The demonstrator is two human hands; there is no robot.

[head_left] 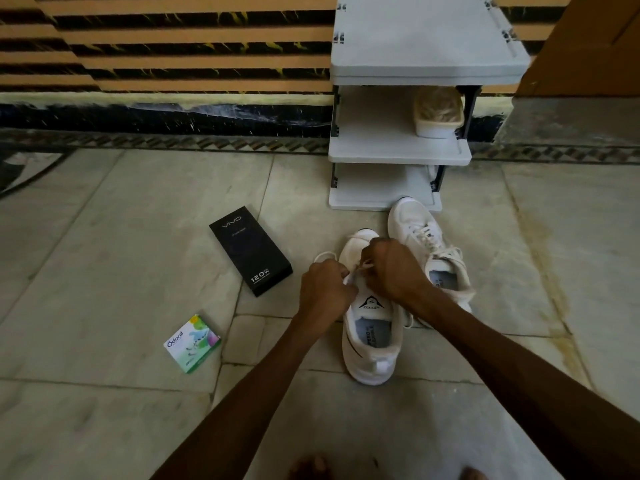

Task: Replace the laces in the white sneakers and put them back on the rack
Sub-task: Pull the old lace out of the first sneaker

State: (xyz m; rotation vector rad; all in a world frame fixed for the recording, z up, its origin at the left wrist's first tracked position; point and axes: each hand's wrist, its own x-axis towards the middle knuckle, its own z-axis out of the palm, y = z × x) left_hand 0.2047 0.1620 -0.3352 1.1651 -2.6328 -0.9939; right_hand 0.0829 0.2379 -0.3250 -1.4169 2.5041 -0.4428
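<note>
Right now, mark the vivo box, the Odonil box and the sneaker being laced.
black vivo box (pixel 251 251): head view, middle of its top face.
Odonil box (pixel 192 342): head view, printed top face.
near white sneaker (pixel 370 303): head view, logo on its tongue.

Stone floor holds white sneakers, rack, black box, green packet.

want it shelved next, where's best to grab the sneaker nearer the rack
Take the far sneaker by its heel collar, from above on the person's side. It stands upright, opening up, heel toward the person and toe toward the rack, so the collar is easy to hook. The left hand and right hand both pinch the lace of the near sneaker.
</note>
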